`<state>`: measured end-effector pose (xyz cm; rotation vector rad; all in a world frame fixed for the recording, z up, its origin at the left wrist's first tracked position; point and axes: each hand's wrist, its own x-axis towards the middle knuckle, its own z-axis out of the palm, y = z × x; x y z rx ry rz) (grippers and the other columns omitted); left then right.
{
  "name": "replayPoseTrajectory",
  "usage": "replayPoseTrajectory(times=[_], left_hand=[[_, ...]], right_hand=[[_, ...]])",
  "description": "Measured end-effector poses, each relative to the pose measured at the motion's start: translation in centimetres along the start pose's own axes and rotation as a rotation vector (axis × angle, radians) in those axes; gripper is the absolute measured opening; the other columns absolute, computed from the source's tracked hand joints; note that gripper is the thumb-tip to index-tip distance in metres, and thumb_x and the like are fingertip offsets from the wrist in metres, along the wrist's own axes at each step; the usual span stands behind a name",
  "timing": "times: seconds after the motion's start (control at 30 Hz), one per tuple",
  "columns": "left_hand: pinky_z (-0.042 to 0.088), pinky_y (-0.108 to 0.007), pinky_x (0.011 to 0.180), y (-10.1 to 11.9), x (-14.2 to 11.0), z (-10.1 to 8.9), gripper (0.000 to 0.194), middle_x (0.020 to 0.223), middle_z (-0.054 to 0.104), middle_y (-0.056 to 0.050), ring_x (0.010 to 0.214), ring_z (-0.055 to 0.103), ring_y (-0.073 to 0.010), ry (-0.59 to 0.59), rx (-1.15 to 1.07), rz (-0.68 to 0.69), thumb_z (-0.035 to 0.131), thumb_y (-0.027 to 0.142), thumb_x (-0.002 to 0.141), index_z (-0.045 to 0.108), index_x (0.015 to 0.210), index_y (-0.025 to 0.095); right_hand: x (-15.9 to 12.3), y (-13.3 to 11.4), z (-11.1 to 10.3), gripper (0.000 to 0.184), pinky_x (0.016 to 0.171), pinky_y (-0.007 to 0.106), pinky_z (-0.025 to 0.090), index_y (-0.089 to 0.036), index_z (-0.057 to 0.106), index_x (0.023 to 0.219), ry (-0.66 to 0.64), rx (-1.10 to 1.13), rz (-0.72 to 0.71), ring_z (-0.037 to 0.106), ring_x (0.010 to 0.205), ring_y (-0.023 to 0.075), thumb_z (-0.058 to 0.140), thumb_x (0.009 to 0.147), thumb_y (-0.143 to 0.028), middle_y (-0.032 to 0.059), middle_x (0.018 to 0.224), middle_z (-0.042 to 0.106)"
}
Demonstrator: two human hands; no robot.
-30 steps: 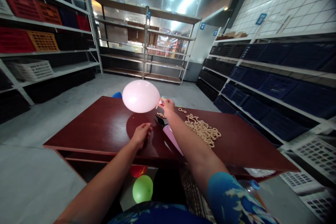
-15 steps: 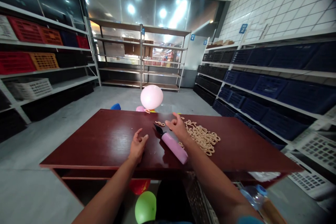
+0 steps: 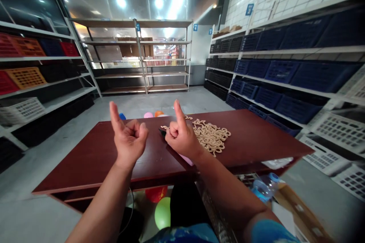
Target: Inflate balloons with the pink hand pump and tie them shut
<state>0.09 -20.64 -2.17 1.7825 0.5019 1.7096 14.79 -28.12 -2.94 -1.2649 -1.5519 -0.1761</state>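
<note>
My left hand (image 3: pixel 128 136) is raised above the table, palm showing, with the index finger pointing up and the other fingers partly bent; it holds nothing. Beside it to the right, my right hand (image 3: pixel 181 133) is also lifted, index finger up and the rest curled, with no object visible in it. Behind and below that hand lies a balloon pump; its black nozzle (image 3: pixel 162 132) and part of its pink body (image 3: pixel 187 160) show, the middle being hidden. A pile of beige curly, rope-like pieces (image 3: pixel 212 136) lies just right of my right hand.
The dark red table (image 3: pixel 251 133) spans the front. Several balloons lie beyond its far edge, including a pink one (image 3: pixel 148 115). Below are a green balloon (image 3: pixel 163 212) and a red one (image 3: pixel 156 194). A plastic bottle (image 3: pixel 266 186) stands at lower right. Shelves with crates (image 3: pixel 282 74) line the sides.
Both hands have risen from near the tabletop, index fingers now pointing up. The large pale pink balloon no longer floats above the far edge. The view has shifted somewhat right.
</note>
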Motion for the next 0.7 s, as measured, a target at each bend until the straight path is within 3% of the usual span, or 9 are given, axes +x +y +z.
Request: replayPoseTrajectory(times=[0.1, 0.23, 0.3, 0.37, 0.5, 0.6, 0.7], left_hand=[[0.031, -0.017, 0.044, 0.8, 0.2, 0.3, 0.102, 0.053, 0.034, 0.014, 0.04, 0.028, -0.0055, -0.022, 0.006, 0.044, 0.063, 0.012, 0.071, -0.004, 0.147, 0.025], [0.033, -0.018, 0.046, 0.3, -0.9, 1.8, 0.095, 0.054, 0.036, 0.012, 0.041, 0.03, -0.006, -0.04, -0.01, -0.003, 0.062, 0.013, 0.073, 0.004, 0.147, 0.028], [0.034, -0.02, 0.047, -0.3, -2.6, 2.8, 0.086, 0.055, 0.037, 0.011, 0.042, 0.032, -0.0071, -0.087, -0.001, -0.079, 0.062, 0.017, 0.075, 0.015, 0.146, 0.028], [0.037, -0.021, 0.05, -1.0, -5.2, 3.8, 0.069, 0.055, 0.041, 0.009, 0.045, 0.037, -0.0087, -0.248, 0.024, -0.193, 0.061, 0.021, 0.076, 0.034, 0.14, 0.027], [0.044, -0.026, 0.066, -2.5, -12.4, 4.9, 0.032, 0.073, 0.06, -0.002, 0.064, 0.055, -0.0149, -0.672, 0.015, -0.393, 0.058, 0.027, 0.078, 0.064, 0.109, 0.023], [0.042, -0.027, 0.068, -4.2, -17.5, 5.0, 0.024, 0.083, 0.065, -0.005, 0.07, 0.058, -0.0171, -0.975, -0.038, -0.477, 0.056, 0.031, 0.08, 0.068, 0.099, 0.023], [0.036, -0.025, 0.061, -6.7, -21.3, 5.2, 0.021, 0.069, 0.06, -0.002, 0.061, 0.052, -0.0145, -1.267, -0.032, -0.513, 0.051, 0.035, 0.084, 0.067, 0.085, 0.021]], right_hand=[[0.6, -0.7, -0.9, 0.083, 0.056, 0.024, 0.045, -0.022, 0.003, 0.148, 0.035, 0.033, -0.028, 0.042, 0.047, 0.0095, 0.047, 0.079, -0.009, -0.0042, 0.067, 0.056], [0.0, -0.3, -1.6, 0.08, 0.055, 0.023, 0.044, -0.023, 0.002, 0.148, 0.029, 0.05, -0.015, 0.043, 0.048, 0.0088, 0.046, 0.082, -0.012, -0.0031, 0.074, 0.059], [-1.2, 0.4, -1.9, 0.08, 0.056, 0.023, 0.044, -0.022, 0.002, 0.148, 0.002, 0.05, 0.027, 0.043, 0.049, 0.0093, 0.048, 0.083, -0.015, -0.0036, 0.072, 0.059], [-3.6, 1.6, -2.0, 0.08, 0.056, 0.024, 0.045, -0.02, 0.003, 0.148, -0.025, 0.044, 0.083, 0.045, 0.049, 0.0101, 0.05, 0.084, -0.018, -0.0047, 0.068, 0.058], [-12.5, 4.1, -2.7, 0.069, 0.061, 0.026, 0.047, -0.021, 0.02, 0.146, -0.077, -0.002, 0.189, 0.049, 0.054, 0.0123, 0.051, 0.084, -0.022, -0.0052, 0.062, 0.055], [-21.4, 5.2, -3.7, 0.049, 0.068, 0.031, 0.049, -0.025, 0.048, 0.131, -0.196, -0.014, 0.315, 0.056, 0.059, 0.015, 0.054, 0.083, -0.024, -0.0016, 0.068, 0.062], [-29.5, 6.4, -5.7, 0.034, 0.077, 0.037, 0.049, -0.026, 0.061, 0.116, -0.182, -0.08, 0.549, 0.062, 0.078, 0.0211, 0.054, 0.083, -0.025, 0.0044, 0.09, 0.067]])
